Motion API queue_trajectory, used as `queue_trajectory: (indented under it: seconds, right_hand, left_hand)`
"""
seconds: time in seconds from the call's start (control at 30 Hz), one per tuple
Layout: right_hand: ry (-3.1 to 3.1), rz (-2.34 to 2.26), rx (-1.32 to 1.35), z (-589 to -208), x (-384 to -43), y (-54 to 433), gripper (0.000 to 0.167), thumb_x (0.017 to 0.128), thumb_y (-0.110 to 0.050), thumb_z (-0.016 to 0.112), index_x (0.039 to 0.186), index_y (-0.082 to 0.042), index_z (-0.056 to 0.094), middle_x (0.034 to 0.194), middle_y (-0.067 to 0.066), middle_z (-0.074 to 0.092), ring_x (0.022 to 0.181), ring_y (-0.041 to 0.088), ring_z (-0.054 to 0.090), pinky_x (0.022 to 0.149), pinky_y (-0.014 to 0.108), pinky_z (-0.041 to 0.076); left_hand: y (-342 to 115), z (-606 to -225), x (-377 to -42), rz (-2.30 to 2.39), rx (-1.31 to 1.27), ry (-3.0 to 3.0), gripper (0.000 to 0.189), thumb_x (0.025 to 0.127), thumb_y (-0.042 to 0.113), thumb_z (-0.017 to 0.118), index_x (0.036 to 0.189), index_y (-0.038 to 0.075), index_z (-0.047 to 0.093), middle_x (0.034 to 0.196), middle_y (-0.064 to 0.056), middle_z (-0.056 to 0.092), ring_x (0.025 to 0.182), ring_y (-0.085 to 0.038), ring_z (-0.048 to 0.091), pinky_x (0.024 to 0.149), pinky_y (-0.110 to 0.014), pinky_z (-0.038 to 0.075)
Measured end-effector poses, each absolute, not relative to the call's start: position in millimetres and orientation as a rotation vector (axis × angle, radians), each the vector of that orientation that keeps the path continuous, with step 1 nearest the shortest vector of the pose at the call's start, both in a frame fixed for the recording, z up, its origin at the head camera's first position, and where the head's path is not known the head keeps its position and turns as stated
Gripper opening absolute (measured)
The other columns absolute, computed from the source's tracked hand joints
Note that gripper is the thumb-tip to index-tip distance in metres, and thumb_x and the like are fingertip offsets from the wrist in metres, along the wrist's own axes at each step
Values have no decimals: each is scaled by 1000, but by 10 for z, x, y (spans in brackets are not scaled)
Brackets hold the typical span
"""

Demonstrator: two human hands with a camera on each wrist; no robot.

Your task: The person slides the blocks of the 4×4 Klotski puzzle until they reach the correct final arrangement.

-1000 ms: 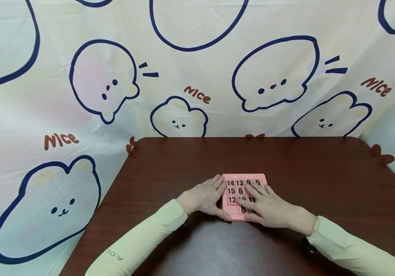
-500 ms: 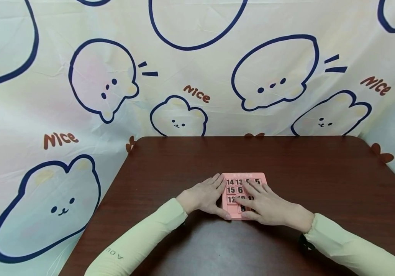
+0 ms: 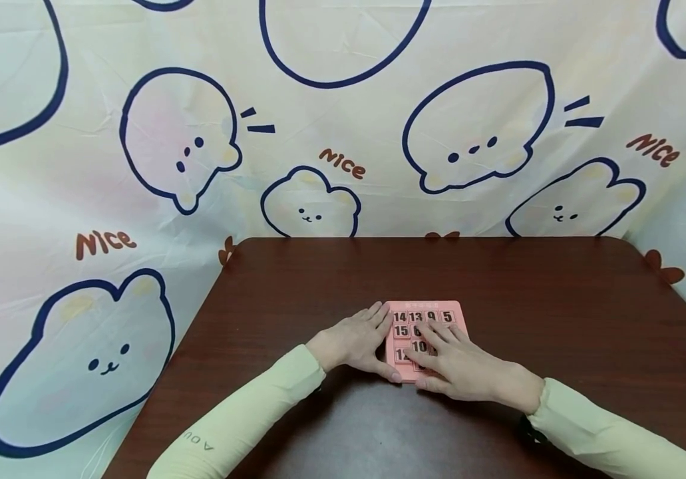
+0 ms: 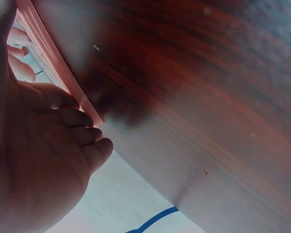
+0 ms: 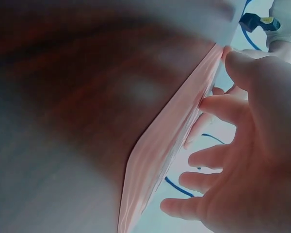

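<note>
- Touching the edge of a pink puzzle board (image 3: 423, 305): left hand (image 3: 359, 342), fingers extended, gripping nothing.
- Spread over numbered tiles (image 3: 416, 317): right hand (image 3: 467, 364), gripping nothing.

The head view looks forward and down at the board (image 3: 423, 306) from well back, while both wrist views share it low, close and side-on.

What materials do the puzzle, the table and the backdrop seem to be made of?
Puzzle: probably plastic, smooth and pink; its edge shows pale, shiny streaks in the wrist views.
Table: wood or wood-look laminate, dark reddish brown with streaky grain; semi-gloss, since light reflects near its front.
Backdrop: likely thin printed fabric, as creases and soft folds show, though plastic sheeting is possible.
</note>
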State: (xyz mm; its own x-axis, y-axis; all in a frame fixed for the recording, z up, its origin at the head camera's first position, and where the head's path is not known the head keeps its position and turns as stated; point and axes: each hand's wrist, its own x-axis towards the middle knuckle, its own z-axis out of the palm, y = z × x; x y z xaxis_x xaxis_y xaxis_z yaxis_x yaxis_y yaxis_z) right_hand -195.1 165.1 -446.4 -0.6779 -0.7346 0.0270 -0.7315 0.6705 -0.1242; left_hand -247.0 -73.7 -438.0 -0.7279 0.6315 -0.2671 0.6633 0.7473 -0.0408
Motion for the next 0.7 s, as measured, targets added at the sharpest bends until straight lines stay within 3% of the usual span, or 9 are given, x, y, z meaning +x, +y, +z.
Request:
queue_trajectory:
  seconds: [0.47,0.7]
  right_hand:
    - [2797,-221,-1269,-4415,-1899,1655,48,97,-54,51,137,-28,59,155,27,33,144,51,26,108,74,26]
    - [2833,-192,-1135,-4442,-2027,1672,52,99,-53,46,144,-26,51,158,26,28,145,50,23,106,76,25]
  left_hand:
    - [-759,-4396,-2463,-184,1046,2729,121,74,87,50,157,4,19,165,-15,12,154,-28,11,124,-37,20]
    - [-735,-4386,-2470,-196,1042,2728,122,73,88,49,157,5,19,166,-14,11,154,-27,11,124,-37,20]
